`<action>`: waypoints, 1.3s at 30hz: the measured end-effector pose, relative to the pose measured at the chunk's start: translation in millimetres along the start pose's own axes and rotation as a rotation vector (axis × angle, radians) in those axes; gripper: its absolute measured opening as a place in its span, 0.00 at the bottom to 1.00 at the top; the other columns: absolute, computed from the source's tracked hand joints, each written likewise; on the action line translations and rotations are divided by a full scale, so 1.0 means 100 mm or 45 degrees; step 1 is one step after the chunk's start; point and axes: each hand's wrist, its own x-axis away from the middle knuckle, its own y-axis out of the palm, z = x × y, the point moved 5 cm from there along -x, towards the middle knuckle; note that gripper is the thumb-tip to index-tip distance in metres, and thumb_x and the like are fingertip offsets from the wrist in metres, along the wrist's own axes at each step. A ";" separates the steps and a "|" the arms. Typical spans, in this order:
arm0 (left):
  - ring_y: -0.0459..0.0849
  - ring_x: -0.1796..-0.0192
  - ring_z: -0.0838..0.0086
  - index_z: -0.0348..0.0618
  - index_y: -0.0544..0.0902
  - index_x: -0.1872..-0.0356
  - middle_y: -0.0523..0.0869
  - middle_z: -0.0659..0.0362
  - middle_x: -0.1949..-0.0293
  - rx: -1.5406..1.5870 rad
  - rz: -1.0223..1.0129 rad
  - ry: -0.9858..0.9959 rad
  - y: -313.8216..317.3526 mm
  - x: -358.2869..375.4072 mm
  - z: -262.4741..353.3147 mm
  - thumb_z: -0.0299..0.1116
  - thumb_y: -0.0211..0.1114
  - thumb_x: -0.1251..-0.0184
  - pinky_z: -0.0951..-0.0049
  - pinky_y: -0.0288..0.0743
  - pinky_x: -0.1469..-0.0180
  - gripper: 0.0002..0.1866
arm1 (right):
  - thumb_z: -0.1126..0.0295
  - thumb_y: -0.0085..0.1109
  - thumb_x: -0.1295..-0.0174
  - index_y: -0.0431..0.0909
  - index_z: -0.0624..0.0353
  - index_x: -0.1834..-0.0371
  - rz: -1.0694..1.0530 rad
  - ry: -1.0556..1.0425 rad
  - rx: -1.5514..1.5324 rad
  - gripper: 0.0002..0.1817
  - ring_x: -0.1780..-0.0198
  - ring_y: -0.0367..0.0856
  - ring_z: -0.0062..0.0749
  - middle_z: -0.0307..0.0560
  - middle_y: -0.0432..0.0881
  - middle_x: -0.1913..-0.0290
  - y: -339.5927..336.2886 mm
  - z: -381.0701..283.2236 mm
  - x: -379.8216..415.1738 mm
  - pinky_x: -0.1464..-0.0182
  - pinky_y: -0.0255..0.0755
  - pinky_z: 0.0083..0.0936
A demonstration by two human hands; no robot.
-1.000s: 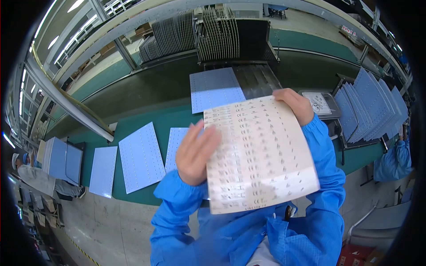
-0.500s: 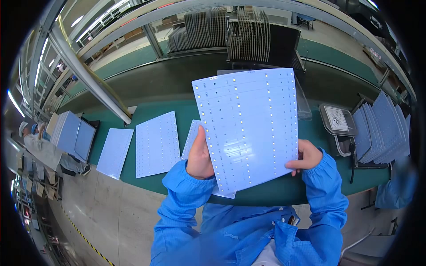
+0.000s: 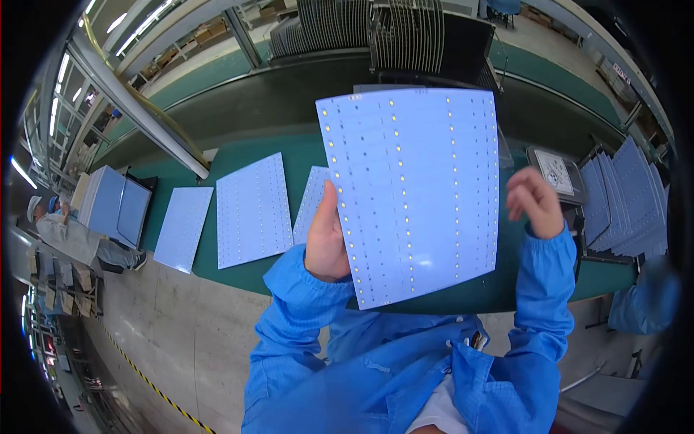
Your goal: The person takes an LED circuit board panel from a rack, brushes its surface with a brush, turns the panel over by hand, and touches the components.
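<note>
A large white circuit board (image 3: pixel 426 195) with rows of small yellowish LEDs is raised in front of me, tilted a little. My left hand (image 3: pixel 327 235) grips its left edge, thumb along the side and the other fingers hidden behind it. Off the board's right edge, my right hand (image 3: pixel 533 199) hangs in the air with its fingers loosely curled and apart, holding nothing. Flat on the green bench (image 3: pixel 307 148), left of the held board, lie a board with LED rows (image 3: pixel 253 210), a plainer board (image 3: pixel 183 228) and a partly covered board (image 3: pixel 309 202).
Upright boards fill a rack (image 3: pixel 625 199) at the right, beside a metal tray (image 3: pixel 571 181). Black racks (image 3: pixel 408 36) stand behind the bench. At the far left are stacked boards (image 3: pixel 108 206) and a person (image 3: pixel 69 231). A diagonal post (image 3: pixel 137 108) meets the bench.
My right hand has let go of the board's right edge and moved right and up. My left hand still holds the board, now slightly nearer the camera. The view has shifted a little.
</note>
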 end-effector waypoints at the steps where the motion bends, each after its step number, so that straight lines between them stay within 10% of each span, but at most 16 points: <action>1: 0.68 0.37 0.63 0.41 0.59 0.34 0.68 0.54 0.37 0.008 0.010 0.021 0.01 -0.01 0.02 0.54 0.32 0.28 0.61 0.62 0.37 0.32 | 0.68 0.52 0.37 0.69 0.61 0.63 0.155 -0.120 0.052 0.08 0.75 0.74 0.20 0.38 0.75 0.72 -0.07 -0.02 -0.01 0.74 0.66 0.15; 6: 0.69 0.38 0.63 0.41 0.61 0.35 0.69 0.54 0.38 -0.032 0.123 0.066 -0.01 -0.05 0.05 0.54 0.34 0.28 0.61 0.63 0.38 0.31 | 0.72 0.52 0.37 0.71 0.60 0.67 0.602 -0.498 0.187 0.04 0.74 0.70 0.17 0.37 0.72 0.72 -0.13 -0.25 0.11 0.74 0.64 0.13; 20: 0.72 0.41 0.63 0.39 0.62 0.36 0.69 0.52 0.39 -0.005 0.179 0.041 -0.04 -0.07 0.07 0.55 0.35 0.29 0.62 0.66 0.41 0.32 | 0.74 0.52 0.38 0.69 0.62 0.77 0.606 -0.660 0.445 0.09 0.76 0.62 0.17 0.39 0.66 0.77 0.18 -0.50 0.42 0.73 0.53 0.16; 30: 0.72 0.41 0.61 0.38 0.60 0.35 0.69 0.50 0.40 -0.161 0.345 0.051 -0.04 -0.07 0.06 0.55 0.35 0.29 0.61 0.68 0.42 0.33 | 0.71 0.51 0.39 0.75 0.66 0.70 0.677 -0.651 0.531 0.08 0.69 0.71 0.24 0.47 0.73 0.66 0.35 -0.60 0.54 0.71 0.65 0.17; 39: 0.73 0.42 0.63 0.39 0.61 0.36 0.70 0.51 0.40 -0.249 0.485 0.121 0.05 -0.08 -0.01 0.55 0.35 0.28 0.63 0.68 0.42 0.32 | 0.61 0.67 0.59 0.78 0.54 0.51 -0.162 -0.991 0.988 0.27 0.46 0.70 0.48 0.55 0.69 0.44 1.25 -0.73 0.62 0.45 0.65 0.41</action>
